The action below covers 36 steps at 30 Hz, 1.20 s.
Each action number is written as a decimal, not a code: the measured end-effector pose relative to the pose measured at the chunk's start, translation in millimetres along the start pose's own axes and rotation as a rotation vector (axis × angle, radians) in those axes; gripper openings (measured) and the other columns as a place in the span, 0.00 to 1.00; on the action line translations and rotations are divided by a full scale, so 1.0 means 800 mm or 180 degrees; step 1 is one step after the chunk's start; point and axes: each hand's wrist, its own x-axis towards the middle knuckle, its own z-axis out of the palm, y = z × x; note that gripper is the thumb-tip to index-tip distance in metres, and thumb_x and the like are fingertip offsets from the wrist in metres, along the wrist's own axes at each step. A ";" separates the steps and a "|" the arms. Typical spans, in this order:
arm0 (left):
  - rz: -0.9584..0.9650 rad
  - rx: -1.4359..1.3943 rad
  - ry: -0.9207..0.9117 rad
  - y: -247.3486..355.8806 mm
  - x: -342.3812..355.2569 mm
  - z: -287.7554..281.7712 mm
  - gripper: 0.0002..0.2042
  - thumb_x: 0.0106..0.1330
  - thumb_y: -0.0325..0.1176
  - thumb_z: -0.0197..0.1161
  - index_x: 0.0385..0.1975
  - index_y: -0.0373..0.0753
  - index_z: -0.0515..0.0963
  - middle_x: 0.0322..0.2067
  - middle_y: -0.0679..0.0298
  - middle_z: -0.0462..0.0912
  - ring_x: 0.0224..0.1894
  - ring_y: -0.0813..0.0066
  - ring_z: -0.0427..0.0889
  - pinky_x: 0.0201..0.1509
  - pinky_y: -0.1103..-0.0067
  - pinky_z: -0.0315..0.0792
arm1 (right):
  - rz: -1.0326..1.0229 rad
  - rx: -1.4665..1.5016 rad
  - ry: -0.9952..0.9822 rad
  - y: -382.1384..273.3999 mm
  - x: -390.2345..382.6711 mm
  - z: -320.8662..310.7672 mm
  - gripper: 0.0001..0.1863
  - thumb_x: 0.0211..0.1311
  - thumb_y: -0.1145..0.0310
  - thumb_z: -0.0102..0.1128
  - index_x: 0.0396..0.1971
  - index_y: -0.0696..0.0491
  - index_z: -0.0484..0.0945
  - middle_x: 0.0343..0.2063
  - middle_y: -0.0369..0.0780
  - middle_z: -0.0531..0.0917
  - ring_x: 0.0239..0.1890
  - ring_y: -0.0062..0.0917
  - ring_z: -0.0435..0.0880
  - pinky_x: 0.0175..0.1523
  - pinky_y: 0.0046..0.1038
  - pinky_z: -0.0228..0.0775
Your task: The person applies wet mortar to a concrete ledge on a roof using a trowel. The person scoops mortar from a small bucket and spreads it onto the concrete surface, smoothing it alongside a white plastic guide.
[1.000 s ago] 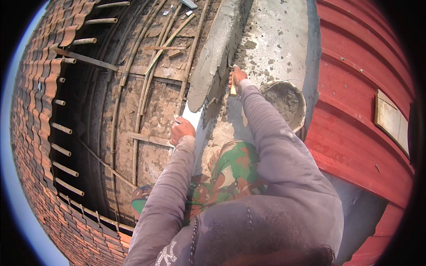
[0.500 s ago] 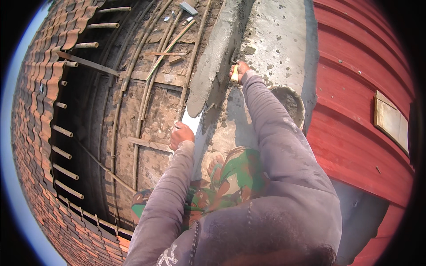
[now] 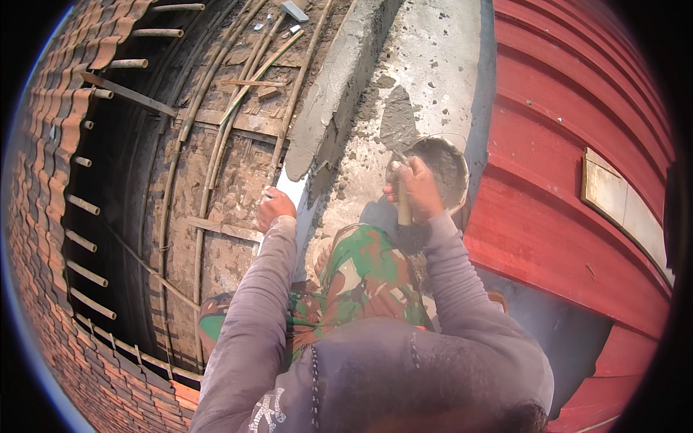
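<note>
My right hand (image 3: pixel 419 189) is wrapped round the light wooden handle of a trowel (image 3: pixel 397 121). The trowel's pointed blade is grey with wet mortar and points away from me over the slab. Just right of that hand a bucket (image 3: pixel 465 180) holds grey mortar, its near side partly hidden by my hand and sleeve. My left hand (image 3: pixel 275 209) is closed in a fist at the left edge of a white flat piece (image 3: pixel 294 186); what its fingers grip is hidden. Beyond the white piece runs a low wall (image 3: pixel 328 90) topped with fresh mortar.
A red ribbed metal roof (image 3: pixel 548 187) rises on the right, with a pale panel (image 3: pixel 603 180) on it. To the left, bamboo poles (image 3: pixel 216 144) lie over brown boards beside a dark gap and orange roof tiles (image 3: pixel 61 137). Mortar crumbs dot the concrete slab (image 3: pixel 440 65).
My right hand has drawn back from the wall with the trowel, toward me and down to the bucket's left side. My left hand keeps its place by the white piece. The view has shifted slightly.
</note>
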 end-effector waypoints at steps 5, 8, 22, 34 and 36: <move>-0.0053 -0.0079 -0.0077 0.009 -0.006 0.002 0.33 0.76 0.56 0.38 0.53 0.35 0.86 0.57 0.48 0.85 0.64 0.46 0.80 0.71 0.52 0.63 | -0.0405 -0.3543 0.0657 0.043 -0.097 -0.129 0.22 0.74 0.56 0.57 0.49 0.64 0.76 0.47 0.62 0.84 0.52 0.56 0.85 0.55 0.51 0.76; -0.0017 -0.0129 0.0004 -0.001 0.003 0.010 0.33 0.76 0.56 0.38 0.50 0.36 0.87 0.55 0.49 0.87 0.61 0.45 0.82 0.69 0.54 0.67 | 0.0164 -0.4618 0.0694 0.034 -0.111 -0.134 0.21 0.74 0.61 0.53 0.53 0.65 0.76 0.48 0.60 0.86 0.54 0.54 0.86 0.57 0.49 0.78; -0.0157 -0.0164 0.0311 -0.017 0.041 0.055 0.27 0.76 0.53 0.44 0.41 0.42 0.90 0.44 0.53 0.91 0.52 0.51 0.87 0.68 0.49 0.64 | 0.1197 -0.1537 0.0304 0.096 -0.008 -0.144 0.18 0.75 0.58 0.55 0.36 0.59 0.80 0.24 0.42 0.83 0.19 0.31 0.82 0.21 0.36 0.75; 0.1138 0.1077 0.0444 -0.046 0.107 0.091 0.24 0.79 0.43 0.42 0.54 0.28 0.78 0.42 0.41 0.89 0.49 0.42 0.89 0.54 0.56 0.81 | -0.0140 -0.2066 0.0913 0.105 -0.088 -0.134 0.19 0.75 0.56 0.55 0.32 0.58 0.77 0.21 0.38 0.77 0.14 0.25 0.75 0.18 0.31 0.69; 0.1396 0.1424 0.0422 -0.036 0.121 0.095 0.21 0.78 0.39 0.45 0.58 0.27 0.74 0.41 0.42 0.89 0.46 0.46 0.90 0.50 0.59 0.83 | 0.0567 -0.0798 0.0749 0.055 -0.108 -0.110 0.19 0.76 0.55 0.54 0.32 0.56 0.77 0.21 0.36 0.75 0.14 0.22 0.74 0.18 0.29 0.68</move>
